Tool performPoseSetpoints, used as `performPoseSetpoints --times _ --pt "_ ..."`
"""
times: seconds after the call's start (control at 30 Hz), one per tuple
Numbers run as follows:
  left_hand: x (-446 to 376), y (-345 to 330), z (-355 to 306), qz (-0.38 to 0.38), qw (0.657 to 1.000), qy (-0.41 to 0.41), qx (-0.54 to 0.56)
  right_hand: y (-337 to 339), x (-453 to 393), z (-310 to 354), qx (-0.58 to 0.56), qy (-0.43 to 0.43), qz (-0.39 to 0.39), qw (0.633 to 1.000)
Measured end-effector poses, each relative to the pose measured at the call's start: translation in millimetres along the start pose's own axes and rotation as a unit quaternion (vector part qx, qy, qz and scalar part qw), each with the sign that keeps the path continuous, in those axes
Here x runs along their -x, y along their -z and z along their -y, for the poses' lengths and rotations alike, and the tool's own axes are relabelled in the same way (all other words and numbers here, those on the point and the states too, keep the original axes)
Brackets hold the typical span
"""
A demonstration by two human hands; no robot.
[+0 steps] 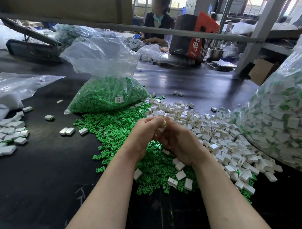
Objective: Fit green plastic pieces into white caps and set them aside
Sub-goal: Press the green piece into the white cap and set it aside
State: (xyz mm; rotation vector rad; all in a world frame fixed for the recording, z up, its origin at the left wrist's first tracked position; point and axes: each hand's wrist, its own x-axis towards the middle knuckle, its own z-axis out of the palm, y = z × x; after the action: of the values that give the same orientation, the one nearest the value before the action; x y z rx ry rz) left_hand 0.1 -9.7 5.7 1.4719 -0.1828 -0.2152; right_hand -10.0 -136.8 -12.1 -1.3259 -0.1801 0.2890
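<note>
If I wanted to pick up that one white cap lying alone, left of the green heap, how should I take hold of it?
Come from straight above and pinch the lone white cap across its two long sides with thumb and forefinger. It lies flat on the dark table, apart from the green pieces, so both sides look free.

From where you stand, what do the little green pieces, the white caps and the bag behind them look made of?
Green pieces: likely moulded plastic, even colour, slight sheen.
White caps: probably hard plastic, smooth faces catching light, crisp edges.
Bag: thin clear plastic film, crinkled, glossy, see-through to its green contents.
</note>
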Motion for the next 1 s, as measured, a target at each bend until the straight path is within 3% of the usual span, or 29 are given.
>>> performPoseSetpoints --times 0.37,0.57,0.77,1.0 --pt "-2 13 3 0.024 0.999 0.025 0.034 -1 1 3 -0.042 0.0 0.007 0.999" --pt "0 21 0 -0.001 0.999 -0.048 -0.013 6 2 4 -0.051 0.002 -0.041 0.998" --pt "0 21 0 -0.031 0.979 -0.139 -0.145 6 3 7 0.065 0.112 -0.129 0.983" --pt "1 23 0 -0.019 0.954 -0.185 -0.236 2 3 9 0.212 0.137 -0.155 0.955"
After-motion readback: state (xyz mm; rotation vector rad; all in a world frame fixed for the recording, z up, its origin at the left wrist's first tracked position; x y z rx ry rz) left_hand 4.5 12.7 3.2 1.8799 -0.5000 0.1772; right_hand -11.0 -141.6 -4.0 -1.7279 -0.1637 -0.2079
